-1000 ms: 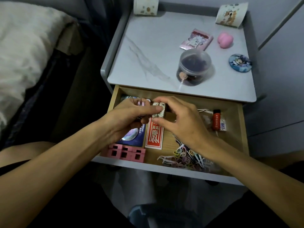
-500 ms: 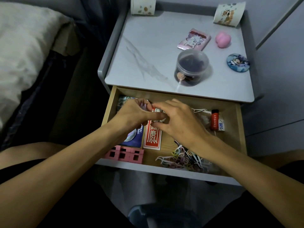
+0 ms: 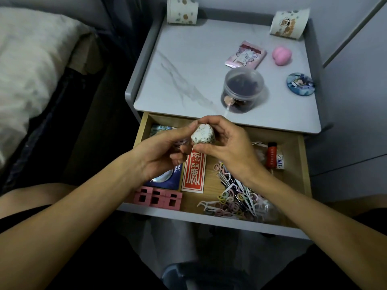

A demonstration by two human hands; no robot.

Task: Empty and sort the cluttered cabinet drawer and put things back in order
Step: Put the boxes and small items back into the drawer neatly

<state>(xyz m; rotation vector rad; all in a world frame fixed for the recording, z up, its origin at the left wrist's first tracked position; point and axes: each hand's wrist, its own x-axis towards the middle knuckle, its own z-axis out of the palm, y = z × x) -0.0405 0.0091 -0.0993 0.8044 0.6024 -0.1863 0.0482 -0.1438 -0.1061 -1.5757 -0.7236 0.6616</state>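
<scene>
The wooden drawer (image 3: 304, 181) of a grey bedside cabinet is pulled out. Above its back part, my left hand (image 3: 161, 152) and my right hand (image 3: 227, 146) together hold a small white speckled packet (image 3: 202, 136), fingers curled round it. Below them in the drawer lie a red card with white characters (image 3: 193, 174), a dark blue packet (image 3: 167, 181), pink blocks (image 3: 158, 197), a heap of floss picks and small coloured rings (image 3: 236, 197), and a red lighter (image 3: 271, 156).
On the marble cabinet top (image 3: 188, 65) stand a clear round tub (image 3: 241, 90), a pink sachet (image 3: 245, 56), a pink squishy toy (image 3: 281, 55), a round badge (image 3: 300, 83) and two paper cups (image 3: 182, 10) (image 3: 289, 23). A bed (image 3: 31, 70) lies to the left.
Both hands have lifted the speckled packet up from low over the drawer's contents to above the drawer's back part.
</scene>
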